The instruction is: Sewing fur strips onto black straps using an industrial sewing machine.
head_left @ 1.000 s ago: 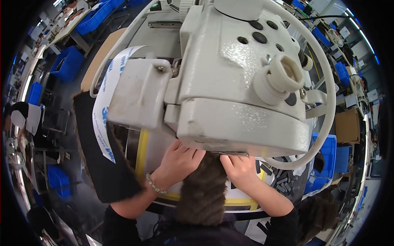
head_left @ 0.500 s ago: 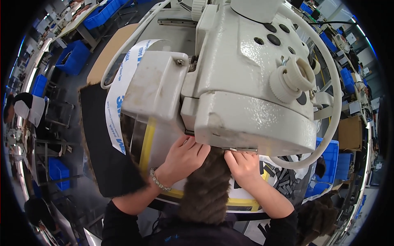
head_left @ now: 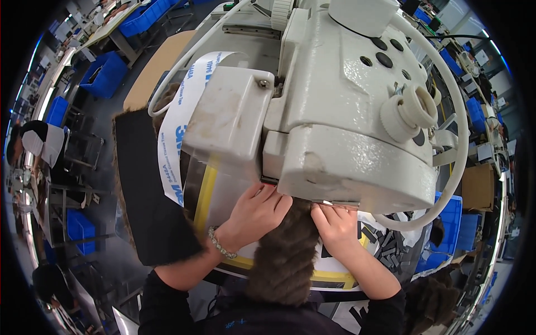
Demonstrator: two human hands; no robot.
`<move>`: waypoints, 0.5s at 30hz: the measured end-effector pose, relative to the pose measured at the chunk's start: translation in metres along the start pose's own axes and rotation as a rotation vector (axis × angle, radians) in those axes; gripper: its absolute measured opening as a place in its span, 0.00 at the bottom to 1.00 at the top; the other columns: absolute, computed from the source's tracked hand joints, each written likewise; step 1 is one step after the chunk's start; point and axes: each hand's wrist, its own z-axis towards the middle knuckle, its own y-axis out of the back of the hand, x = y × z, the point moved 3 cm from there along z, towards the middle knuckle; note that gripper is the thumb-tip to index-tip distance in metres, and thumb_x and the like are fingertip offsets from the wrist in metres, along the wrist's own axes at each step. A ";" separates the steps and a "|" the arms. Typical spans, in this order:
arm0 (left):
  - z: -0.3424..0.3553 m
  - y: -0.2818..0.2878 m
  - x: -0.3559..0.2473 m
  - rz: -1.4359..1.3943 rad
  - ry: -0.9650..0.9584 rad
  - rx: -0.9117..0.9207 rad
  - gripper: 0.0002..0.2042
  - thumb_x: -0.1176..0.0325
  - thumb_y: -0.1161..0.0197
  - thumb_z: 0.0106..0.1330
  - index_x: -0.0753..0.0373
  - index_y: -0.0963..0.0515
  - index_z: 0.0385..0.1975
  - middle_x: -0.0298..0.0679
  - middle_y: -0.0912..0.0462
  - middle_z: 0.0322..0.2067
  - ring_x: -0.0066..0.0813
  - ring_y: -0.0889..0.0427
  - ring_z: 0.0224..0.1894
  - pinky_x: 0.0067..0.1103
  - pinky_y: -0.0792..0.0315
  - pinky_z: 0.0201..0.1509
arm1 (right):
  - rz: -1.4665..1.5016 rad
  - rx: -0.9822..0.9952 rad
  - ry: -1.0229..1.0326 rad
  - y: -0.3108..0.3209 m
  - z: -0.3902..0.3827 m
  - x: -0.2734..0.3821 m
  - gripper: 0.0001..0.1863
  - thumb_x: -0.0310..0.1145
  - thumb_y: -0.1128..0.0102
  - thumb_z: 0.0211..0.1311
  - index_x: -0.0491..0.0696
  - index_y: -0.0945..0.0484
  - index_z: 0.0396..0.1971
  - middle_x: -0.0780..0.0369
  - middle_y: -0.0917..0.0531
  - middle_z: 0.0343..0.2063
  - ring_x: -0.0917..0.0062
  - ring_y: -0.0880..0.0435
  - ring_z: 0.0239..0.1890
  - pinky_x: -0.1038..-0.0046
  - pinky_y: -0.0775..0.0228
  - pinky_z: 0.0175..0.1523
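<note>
A strip of brown fur (head_left: 286,251) runs from my lap up under the front of a large off-white sewing machine head (head_left: 357,151). My left hand (head_left: 258,215), a beaded bracelet at its wrist, is closed at the strip's left edge with bent fingers. On the other edge my right hand (head_left: 336,226) is closed too, just below a shiny metal edge of the machine. The machine head hides the fingertips of both hands and the strip's far end. Left of the machine lies a black-backed fur piece (head_left: 148,190), against my left forearm.
A white tape with blue print (head_left: 173,145) hangs at the machine's left. Yellow tape (head_left: 205,190) lines the work surface. Black scraps (head_left: 393,245) lie to the right, beside a blue bin (head_left: 446,234). A pale hose (head_left: 455,162) curves round the machine's right side.
The whole view has shifted slightly, so the machine sits a little farther right. Both hands stay at the fur strip's edges under the machine head, with hardly any visible movement.
</note>
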 end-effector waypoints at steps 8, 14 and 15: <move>-0.001 -0.003 -0.001 -0.006 0.000 0.015 0.07 0.71 0.41 0.50 0.60 0.28 0.29 0.36 0.24 0.30 0.30 0.24 0.39 0.24 0.29 0.46 | 0.023 0.007 -0.028 -0.002 -0.003 -0.001 0.11 0.28 0.41 0.46 0.45 0.22 0.32 0.61 0.17 0.36 0.72 0.18 0.41 0.66 0.33 0.48; -0.002 -0.002 -0.001 -0.059 0.032 0.100 0.06 0.71 0.42 0.52 0.60 0.29 0.28 0.38 0.23 0.34 0.31 0.23 0.40 0.26 0.30 0.50 | 0.013 0.037 -0.023 0.003 -0.001 0.002 0.10 0.25 0.40 0.42 0.45 0.24 0.29 0.58 0.18 0.38 0.68 0.19 0.39 0.69 0.27 0.45; -0.001 0.001 -0.001 -0.056 0.025 0.094 0.06 0.71 0.42 0.52 0.60 0.29 0.28 0.38 0.23 0.34 0.31 0.23 0.40 0.26 0.30 0.50 | 0.010 0.046 0.009 0.005 0.000 0.003 0.11 0.26 0.40 0.43 0.44 0.23 0.31 0.56 0.18 0.39 0.68 0.19 0.41 0.68 0.27 0.46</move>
